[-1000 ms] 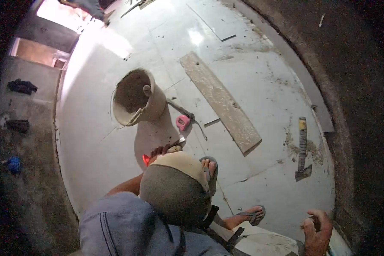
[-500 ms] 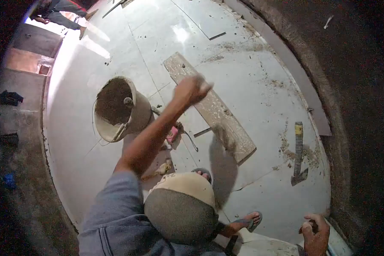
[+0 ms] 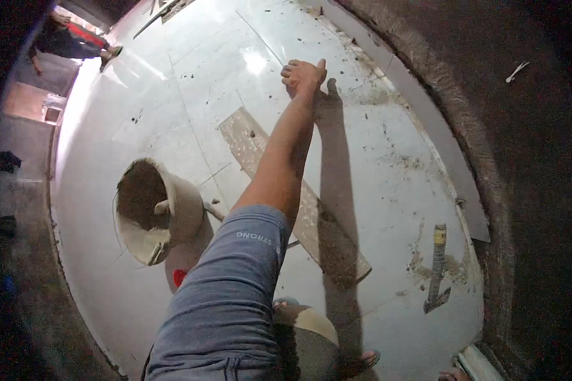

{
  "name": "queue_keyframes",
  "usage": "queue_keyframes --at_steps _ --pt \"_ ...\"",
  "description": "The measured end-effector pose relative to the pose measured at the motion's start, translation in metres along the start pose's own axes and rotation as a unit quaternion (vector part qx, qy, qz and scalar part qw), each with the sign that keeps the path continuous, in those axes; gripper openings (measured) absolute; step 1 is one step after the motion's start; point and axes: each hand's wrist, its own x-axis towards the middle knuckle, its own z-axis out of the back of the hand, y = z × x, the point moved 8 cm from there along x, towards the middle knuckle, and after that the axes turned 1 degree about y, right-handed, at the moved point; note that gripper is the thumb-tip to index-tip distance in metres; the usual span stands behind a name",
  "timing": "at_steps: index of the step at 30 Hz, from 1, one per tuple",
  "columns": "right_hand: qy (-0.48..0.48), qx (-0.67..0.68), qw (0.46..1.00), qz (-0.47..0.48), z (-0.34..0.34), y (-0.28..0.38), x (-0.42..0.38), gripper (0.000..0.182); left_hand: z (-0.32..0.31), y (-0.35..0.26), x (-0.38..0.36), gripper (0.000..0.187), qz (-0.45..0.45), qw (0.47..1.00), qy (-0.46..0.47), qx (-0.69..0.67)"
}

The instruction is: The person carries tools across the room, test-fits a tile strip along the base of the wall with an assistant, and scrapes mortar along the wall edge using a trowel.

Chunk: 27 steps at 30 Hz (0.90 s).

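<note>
My left hand [image 3: 304, 76] reaches far forward over the pale floor tiles [image 3: 229, 70], at the end of a grey-blue sleeve. Its fingers are bent toward a tile joint and its thumb sticks out to the right; I see nothing held. Whether the fingertips touch the floor cannot be told. Under my forearm lies a long brown speckled plank [image 3: 327, 232], partly hidden by the arm. Only a sliver of my right hand [image 3: 454, 374] shows at the bottom right edge, its fingers too cut off to read. Left of the arm stands a mortar-smeared bucket [image 3: 184, 203], tilted in view.
A tool with a grey wrapped handle [image 3: 437, 273] and dark blade lies on the right. A red object [image 3: 179, 277] shows beside the sleeve. A beige-and-grey cap [image 3: 314, 343] fills the lower middle. Another person's legs [image 3: 76, 47] are at the top left. Dirt crumbs dot the floor.
My left hand has moved from above the brown plank forward to the tiles beyond it. My right hand has slipped mostly out of view at the bottom. The view has shifted.
</note>
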Motion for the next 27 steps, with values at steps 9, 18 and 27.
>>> queue_keyframes --at_steps 9,18,27 --pt "0.001 -0.145 0.987 0.065 0.008 0.012 0.004 0.048 -0.002 -0.001 0.01 0.118 0.042 0.997 0.019 0.057" --pt "0.002 -0.467 0.862 0.199 -0.015 0.054 0.015 0.049 0.024 0.091 -0.059 0.094 -0.041 0.95 0.21 -0.226" --pt "0.019 -0.263 0.844 0.467 -0.162 0.249 0.076 0.04 0.052 0.137 -0.37 0.054 -0.06 0.813 0.341 -0.468"
